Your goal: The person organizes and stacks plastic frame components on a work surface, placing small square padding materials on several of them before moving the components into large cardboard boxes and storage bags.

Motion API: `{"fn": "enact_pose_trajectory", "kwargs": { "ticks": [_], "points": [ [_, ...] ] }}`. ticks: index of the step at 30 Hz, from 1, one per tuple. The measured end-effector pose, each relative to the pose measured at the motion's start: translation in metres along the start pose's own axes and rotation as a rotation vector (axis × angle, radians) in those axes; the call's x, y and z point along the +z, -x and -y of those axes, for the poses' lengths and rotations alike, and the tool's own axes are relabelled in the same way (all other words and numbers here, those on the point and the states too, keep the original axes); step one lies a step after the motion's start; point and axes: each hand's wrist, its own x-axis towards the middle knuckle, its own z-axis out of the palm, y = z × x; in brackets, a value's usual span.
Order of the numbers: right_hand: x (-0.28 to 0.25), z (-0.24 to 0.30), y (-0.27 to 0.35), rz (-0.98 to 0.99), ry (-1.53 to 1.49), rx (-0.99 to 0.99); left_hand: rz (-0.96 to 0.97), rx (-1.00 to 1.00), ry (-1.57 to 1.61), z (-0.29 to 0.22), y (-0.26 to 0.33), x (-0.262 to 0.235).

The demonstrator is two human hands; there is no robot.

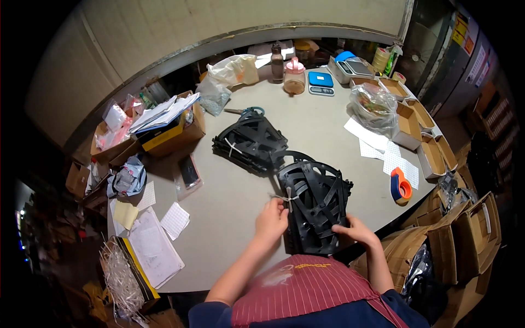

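A: Facing what, beyond the pale grey table [213,227]?

B: Backed by a wall of cream panels [246,19], split at the left by a thin upright seam [97,41], edged below by a scuffed ledge [328,31].

A: And over to the right?

B: Past the wall's end, fitted with a grey metal cabinet or door [462,71]; hard to tell which. Bears coloured stickers [464,33].

A: Lit how?

B: Brightly across the tabletop, dimly along the 2 sides. Dotted with small white lights [22,212] at far left.

On the pale grey bench [219,240] I see black frames [314,199], a blue-topped scale [321,80] and an orange-and-blue dispenser [404,191]; before it, a pale-striped maroon apron [306,287].
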Motion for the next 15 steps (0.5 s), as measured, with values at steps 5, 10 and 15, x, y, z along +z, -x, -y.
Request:
{"fn": "enact_pose_trajectory", "kwargs": {
  "ticks": [5,10,15],
  "points": [
    [-0.021,0.009,-0.015,-0.689,0.554,-0.495,-0.051,0.122,-0.141,-0.019,-0.012,0.005],
    [0.017,0.059,-0.039,-0.513,0.356,-0.890,-0.079,0.157,-0.244,-0.033,-0.020,0.004],
    [0.069,0.068,-0.064,-0.490,0.376,-0.980,-0.082,0.170,-0.365,-0.039,-0.025,0.011]
  ]
}}
